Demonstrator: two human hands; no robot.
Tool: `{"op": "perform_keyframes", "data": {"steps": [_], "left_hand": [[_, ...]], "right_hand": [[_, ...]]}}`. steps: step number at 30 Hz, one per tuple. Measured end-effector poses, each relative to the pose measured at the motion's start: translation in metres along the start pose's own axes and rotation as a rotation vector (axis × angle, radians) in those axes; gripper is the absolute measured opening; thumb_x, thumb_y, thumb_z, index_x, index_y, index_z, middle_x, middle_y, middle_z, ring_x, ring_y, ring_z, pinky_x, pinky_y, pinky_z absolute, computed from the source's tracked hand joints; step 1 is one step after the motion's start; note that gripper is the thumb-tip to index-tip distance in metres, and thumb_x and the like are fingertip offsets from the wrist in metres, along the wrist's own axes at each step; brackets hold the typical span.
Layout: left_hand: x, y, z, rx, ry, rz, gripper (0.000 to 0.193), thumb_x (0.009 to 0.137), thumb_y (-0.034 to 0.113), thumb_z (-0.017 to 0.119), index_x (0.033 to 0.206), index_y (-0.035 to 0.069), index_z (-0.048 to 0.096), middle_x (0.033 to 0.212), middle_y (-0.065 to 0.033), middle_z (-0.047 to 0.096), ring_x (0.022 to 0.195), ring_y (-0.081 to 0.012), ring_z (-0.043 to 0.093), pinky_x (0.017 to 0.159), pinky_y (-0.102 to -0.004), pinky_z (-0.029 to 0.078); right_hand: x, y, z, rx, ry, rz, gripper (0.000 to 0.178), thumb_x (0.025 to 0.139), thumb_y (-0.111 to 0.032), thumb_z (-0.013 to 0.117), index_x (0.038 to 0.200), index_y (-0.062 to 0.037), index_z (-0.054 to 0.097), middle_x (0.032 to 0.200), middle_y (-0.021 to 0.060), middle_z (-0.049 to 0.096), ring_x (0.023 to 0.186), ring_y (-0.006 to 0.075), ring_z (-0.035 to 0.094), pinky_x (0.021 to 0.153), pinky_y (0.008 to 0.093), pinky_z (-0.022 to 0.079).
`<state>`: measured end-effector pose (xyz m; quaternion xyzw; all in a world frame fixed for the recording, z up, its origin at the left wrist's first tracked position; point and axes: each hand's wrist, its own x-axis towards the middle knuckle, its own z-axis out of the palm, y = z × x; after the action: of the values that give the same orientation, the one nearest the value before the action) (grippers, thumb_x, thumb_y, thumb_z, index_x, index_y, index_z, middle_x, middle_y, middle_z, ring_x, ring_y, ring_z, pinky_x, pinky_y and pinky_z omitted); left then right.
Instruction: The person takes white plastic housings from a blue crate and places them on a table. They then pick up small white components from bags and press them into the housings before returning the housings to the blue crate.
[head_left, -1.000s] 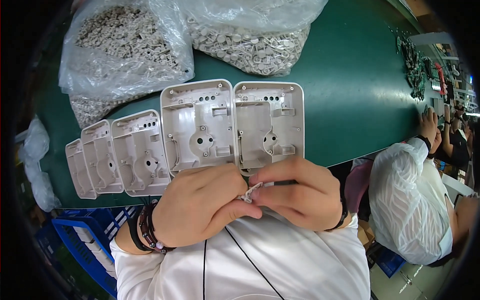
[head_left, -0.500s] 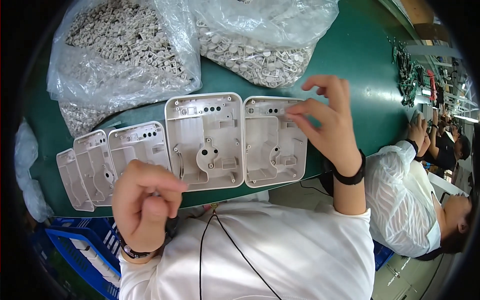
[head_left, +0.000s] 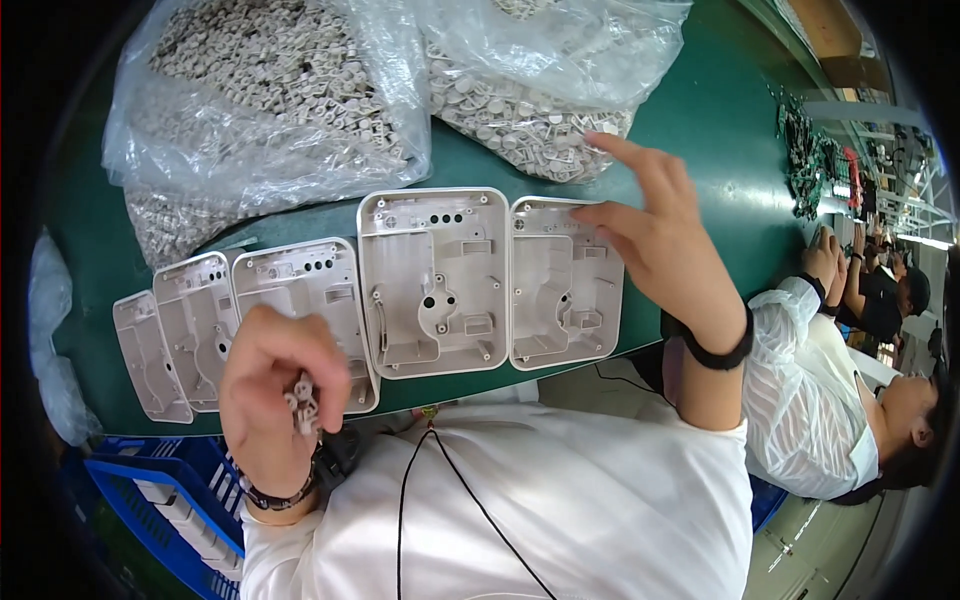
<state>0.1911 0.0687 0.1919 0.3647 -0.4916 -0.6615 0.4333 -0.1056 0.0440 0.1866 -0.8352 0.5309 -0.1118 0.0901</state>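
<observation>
The left hand [head_left: 283, 385] was curled shut around a cluster of small grey plastic parts [head_left: 303, 403], held above the near edge of the green table [head_left: 720, 150]. The right hand [head_left: 650, 235] was open, fingers spread, its fingertips touching the upper edge of the rightmost housing [head_left: 562, 285] in a row of pale plastic housings. Beyond the row lay two clear bags of parts [head_left: 270, 90].

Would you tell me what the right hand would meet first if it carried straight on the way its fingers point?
Probably the clear bag of small grey parts; the right hand points up-left toward it, though its height is unclear.
</observation>
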Motion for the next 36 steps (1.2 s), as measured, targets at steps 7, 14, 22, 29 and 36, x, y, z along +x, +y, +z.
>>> {"op": "perform_keyframes", "data": {"steps": [7,14,22,29,36], "left_hand": [[0.015,-0.018,0.013,-0.250,-0.131,-0.058,0.054,0.095,0.052,0.024,0.095,0.003,0.046,0.079,-0.0042,0.047,0.058,-0.0060,0.038,0.054,-0.0190,0.031],[0.018,-0.011,0.018,-0.398,-0.369,-0.115,0.057,0.095,0.052,0.022,0.106,0.001,0.043,0.089,-0.0009,0.042,0.075,-0.0068,0.035,0.067,-0.0184,0.031],[0.013,-0.007,0.013,-0.342,-0.331,-0.098,0.034,0.094,0.032,0.048,0.108,0.000,0.044,0.093,-0.0012,0.043,0.079,-0.0079,0.037,0.071,-0.0207,0.034],[0.013,-0.012,0.001,-0.137,-0.247,0.118,0.033,0.082,0.007,0.066,0.109,0.001,0.048,0.090,-0.0005,0.047,0.074,-0.0066,0.040,0.068,-0.0192,0.033],[0.011,0.000,-0.006,0.105,-0.265,-0.038,0.030,0.085,0.018,0.061,0.105,0.001,0.045,0.092,-0.0016,0.046,0.080,-0.0082,0.043,0.072,-0.0196,0.036]], "right_hand": [[0.009,-0.111,-0.028,0.318,0.155,-0.097,0.025,0.063,-0.012,0.072,0.087,-0.0100,0.066,0.103,0.0125,0.057,0.091,0.0249,0.051,0.078,0.0315,0.039],[0.017,-0.125,0.004,0.292,0.309,-0.185,0.029,0.058,-0.015,0.077,0.084,-0.0122,0.064,0.093,0.0055,0.057,0.076,0.0199,0.048,0.067,0.0284,0.036],[0.015,-0.126,0.010,0.504,0.393,-0.080,0.023,0.056,-0.009,0.069,0.078,-0.0111,0.061,0.087,0.0015,0.059,0.070,0.0171,0.049,0.063,0.0295,0.032],[0.021,-0.121,0.010,0.752,0.333,-0.135,0.025,0.067,0.002,0.068,0.090,-0.0039,0.059,0.090,0.0102,0.057,0.072,0.0196,0.053,0.062,0.0283,0.042],[0.018,-0.114,0.008,0.534,0.307,-0.296,0.028,0.068,0.006,0.065,0.095,-0.0007,0.059,0.090,0.0135,0.057,0.072,0.0206,0.055,0.061,0.0278,0.045]]}}
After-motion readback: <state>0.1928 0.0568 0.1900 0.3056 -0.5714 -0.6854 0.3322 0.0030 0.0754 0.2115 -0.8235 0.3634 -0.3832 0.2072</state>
